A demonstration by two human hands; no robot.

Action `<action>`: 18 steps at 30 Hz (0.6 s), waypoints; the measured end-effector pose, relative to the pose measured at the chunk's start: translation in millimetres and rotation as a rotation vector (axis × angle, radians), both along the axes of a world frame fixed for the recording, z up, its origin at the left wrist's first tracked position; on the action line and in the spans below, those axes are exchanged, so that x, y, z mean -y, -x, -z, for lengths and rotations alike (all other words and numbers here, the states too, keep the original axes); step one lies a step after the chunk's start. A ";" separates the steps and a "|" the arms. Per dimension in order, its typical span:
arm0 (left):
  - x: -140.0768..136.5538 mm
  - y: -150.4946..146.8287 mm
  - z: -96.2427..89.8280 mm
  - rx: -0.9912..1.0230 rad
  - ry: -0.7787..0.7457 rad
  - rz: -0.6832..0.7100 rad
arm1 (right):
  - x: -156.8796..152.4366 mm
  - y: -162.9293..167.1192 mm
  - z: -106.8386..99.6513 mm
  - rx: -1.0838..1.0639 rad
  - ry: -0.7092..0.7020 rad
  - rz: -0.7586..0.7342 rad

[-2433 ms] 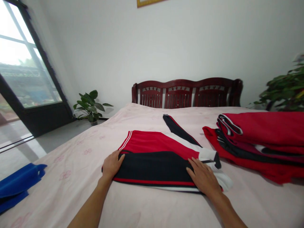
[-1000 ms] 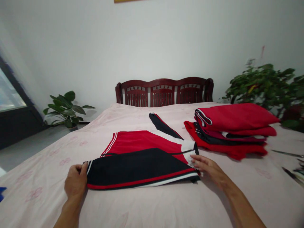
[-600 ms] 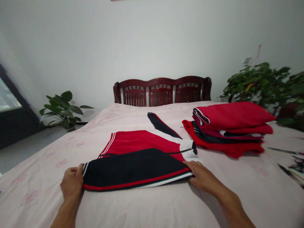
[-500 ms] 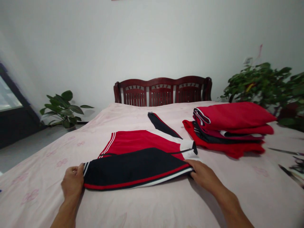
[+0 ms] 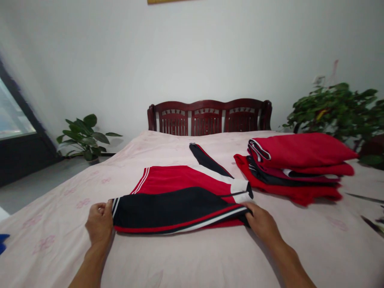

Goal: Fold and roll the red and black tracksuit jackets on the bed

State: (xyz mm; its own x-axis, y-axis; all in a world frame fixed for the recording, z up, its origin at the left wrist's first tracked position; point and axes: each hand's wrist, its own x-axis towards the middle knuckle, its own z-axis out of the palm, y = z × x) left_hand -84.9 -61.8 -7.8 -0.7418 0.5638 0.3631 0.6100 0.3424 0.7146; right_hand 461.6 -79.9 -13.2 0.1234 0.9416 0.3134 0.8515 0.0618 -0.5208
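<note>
A red, white and black track jacket [image 5: 168,180] lies on the pink bedsheet in front of me. Its near black sleeve, edged with red and white stripes, is folded across the red body. My left hand [image 5: 101,222] pinches the striped cuff end of that sleeve. At the shoulder end, close to the white collar, my right hand [image 5: 260,224] grips the fabric, its fingertips partly hidden by the cloth. The other black sleeve stretches away toward the headboard.
On the right sits a stack of folded red and dark clothes [image 5: 300,160]. Pointed metal tools [image 5: 372,225] lie at the far right edge. A blue object [image 5: 3,242] shows at the left edge. A dark wooden headboard [image 5: 207,118] and potted plants [image 5: 87,138] stand behind.
Both hands have lifted the near sleeve slightly away from me, and a strip of red fabric now shows beneath its right part. The view has shifted a little left.
</note>
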 end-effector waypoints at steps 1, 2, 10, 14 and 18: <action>-1.2 0.7 1.1 -0.004 0.024 0.010 | -0.4 -2.2 0.0 -0.025 0.017 -0.023; -2.4 1.8 2.4 -0.005 0.064 0.026 | -0.8 -4.2 0.2 -0.058 0.040 -0.033; -6.0 4.1 1.2 -0.007 0.269 0.000 | -2.0 -6.7 4.6 -0.538 0.027 -0.074; -7.5 4.4 0.0 -0.003 0.365 0.035 | 2.4 -6.3 -5.2 -0.776 0.140 -0.165; -12.6 12.2 10.7 -0.015 0.332 0.164 | 9.0 -13.4 -16.9 -1.015 0.264 -0.219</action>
